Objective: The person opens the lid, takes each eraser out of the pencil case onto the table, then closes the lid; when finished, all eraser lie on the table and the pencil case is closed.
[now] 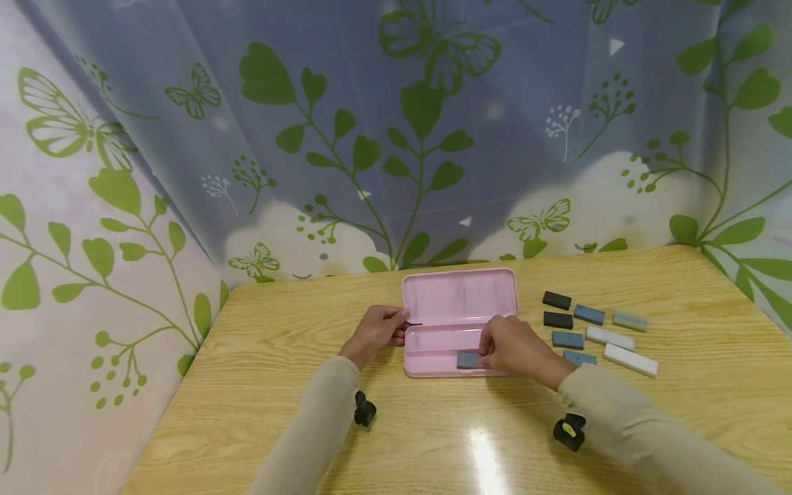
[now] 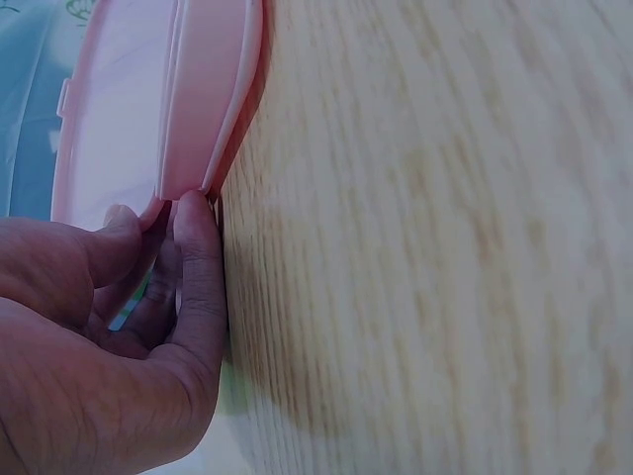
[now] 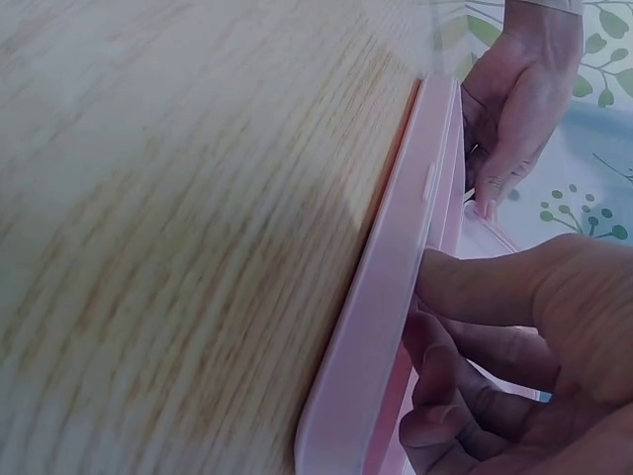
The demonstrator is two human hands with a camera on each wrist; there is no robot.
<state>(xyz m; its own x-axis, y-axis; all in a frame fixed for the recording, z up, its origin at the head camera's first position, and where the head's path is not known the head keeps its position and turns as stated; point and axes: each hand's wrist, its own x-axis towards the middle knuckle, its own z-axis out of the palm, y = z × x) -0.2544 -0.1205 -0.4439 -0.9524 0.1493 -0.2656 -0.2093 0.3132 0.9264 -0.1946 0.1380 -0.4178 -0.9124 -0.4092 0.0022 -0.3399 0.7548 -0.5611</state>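
A pink pencil case (image 1: 442,373) lies with its lid (image 1: 460,295) raised at the back. My left hand (image 1: 379,328) holds its left end near the hinge; in the left wrist view one fingertip meets the tray's end (image 2: 203,119) and another the lid. Reaching into the tray's right half, my right hand (image 1: 516,347) has thumb and fingers at the right end of a grey-blue eraser (image 1: 468,360). This eraser lies lengthwise in the front compartment. From the right wrist, the curled fingers (image 3: 440,376) dip behind the case's front wall (image 3: 371,297), which hides the eraser.
Right of the case lie several loose erasers: black ones (image 1: 557,320), blue ones (image 1: 567,339), white ones (image 1: 631,359) and a pale grey-blue one (image 1: 630,321). A patterned curtain (image 1: 346,172) hangs behind the wooden table (image 1: 247,412) and along its left side.
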